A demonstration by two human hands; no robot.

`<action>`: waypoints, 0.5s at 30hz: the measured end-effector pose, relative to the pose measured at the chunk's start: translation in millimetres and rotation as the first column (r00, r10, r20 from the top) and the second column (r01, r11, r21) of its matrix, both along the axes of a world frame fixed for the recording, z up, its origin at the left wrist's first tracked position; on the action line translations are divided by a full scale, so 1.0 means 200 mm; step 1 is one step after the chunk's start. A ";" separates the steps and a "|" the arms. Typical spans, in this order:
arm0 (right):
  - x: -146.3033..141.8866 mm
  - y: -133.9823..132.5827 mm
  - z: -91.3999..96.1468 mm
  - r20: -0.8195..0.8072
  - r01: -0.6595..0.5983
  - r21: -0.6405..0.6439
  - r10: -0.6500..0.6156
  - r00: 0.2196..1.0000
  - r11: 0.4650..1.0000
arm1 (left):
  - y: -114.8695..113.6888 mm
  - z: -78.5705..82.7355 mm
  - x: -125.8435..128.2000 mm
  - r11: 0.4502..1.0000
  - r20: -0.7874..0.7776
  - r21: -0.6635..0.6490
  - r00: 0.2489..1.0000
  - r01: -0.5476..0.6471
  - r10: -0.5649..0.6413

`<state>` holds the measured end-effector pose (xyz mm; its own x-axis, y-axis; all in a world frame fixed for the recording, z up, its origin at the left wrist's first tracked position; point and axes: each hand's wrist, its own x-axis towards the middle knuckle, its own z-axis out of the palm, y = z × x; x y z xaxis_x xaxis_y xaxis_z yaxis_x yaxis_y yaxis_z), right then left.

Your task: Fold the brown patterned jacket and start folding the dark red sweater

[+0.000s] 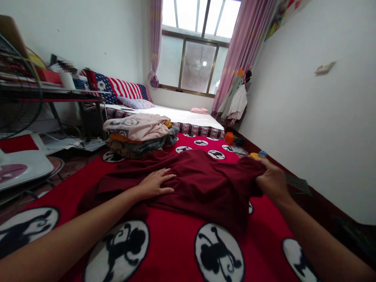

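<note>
A dark maroon garment lies spread and wrinkled across the red blanket, which is printed with black figures in white circles. My left hand rests flat on the garment's left part, fingers apart. At the garment's right end my right hand is closed on its cloth and holds that end raised off the blanket. What kind of garment it is cannot be made out. Beyond my left hand sits a stack of folded clothes, with a pale pink piece on top.
A second bed with a white sheet stands under the window. To the left are a cluttered desk and a white plastic chair. Clothes hang by the pink curtain. A bare white wall runs along the right.
</note>
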<state>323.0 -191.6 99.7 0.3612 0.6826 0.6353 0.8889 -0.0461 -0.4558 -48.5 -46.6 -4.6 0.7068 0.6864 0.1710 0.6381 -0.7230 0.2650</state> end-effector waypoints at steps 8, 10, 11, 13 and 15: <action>-0.09 -0.21 0.07 0.519 0.059 -0.472 0.223 0.825 0.880 | -0.07 0.03 0.01 0.997 0.274 0.073 0.962 -0.018 -0.003; -0.13 -0.25 0.03 0.364 -0.007 -0.753 0.426 0.829 0.658 | -0.10 0.06 0.01 0.998 0.339 0.052 0.939 0.041 -0.056; -0.15 -0.25 0.03 0.275 -0.081 -0.790 0.469 0.839 0.607 | -0.13 0.09 0.01 0.995 0.363 0.026 0.927 0.091 -0.094; -0.18 -0.22 0.06 0.131 -0.248 -0.721 0.479 0.868 0.647 | -0.21 0.17 0.02 0.974 0.379 -0.055 0.907 0.219 -0.183; -0.21 -0.13 0.08 0.052 -0.318 -0.544 0.410 0.911 0.776 | -0.31 0.28 0.04 0.925 0.327 -0.164 0.904 0.342 -0.276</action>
